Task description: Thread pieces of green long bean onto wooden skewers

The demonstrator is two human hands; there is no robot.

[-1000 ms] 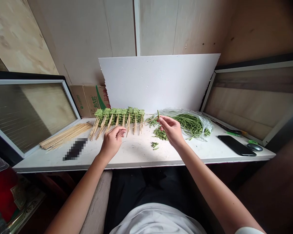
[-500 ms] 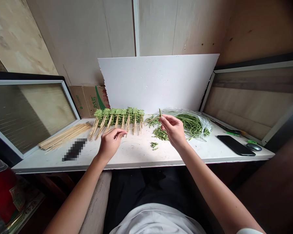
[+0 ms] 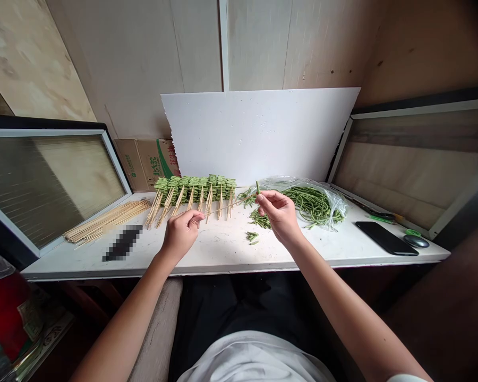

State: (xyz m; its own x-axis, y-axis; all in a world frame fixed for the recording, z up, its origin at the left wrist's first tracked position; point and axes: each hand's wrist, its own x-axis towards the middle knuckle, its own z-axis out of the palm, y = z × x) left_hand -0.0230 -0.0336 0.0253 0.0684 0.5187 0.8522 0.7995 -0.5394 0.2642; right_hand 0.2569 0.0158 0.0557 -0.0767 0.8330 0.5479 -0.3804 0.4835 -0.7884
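My left hand (image 3: 181,234) pinches a thin bamboo skewer (image 3: 227,207) near its end, and the skewer runs rightward toward my right hand (image 3: 278,215). Between its thumb and fingers, my right hand holds a short piece of green yard-long bean (image 3: 257,187), with the skewer's tip close to it. Just beyond my left hand stands a row of bean pieces threaded on skewers (image 3: 195,190). Loose cut bean pieces (image 3: 252,237) lie below my right hand.
A clear plastic bag of long green beans (image 3: 313,206) lies right of my hand on the white table (image 3: 223,254). Loose bamboo skewers (image 3: 107,222) lie at left. A black phone (image 3: 386,238) lies at right. A white board (image 3: 258,135) stands behind, with a cardboard box (image 3: 145,164) beside it.
My right hand has moved slightly down and left with the bean piece in it, compared with half a second ago. My left hand stays almost in place.
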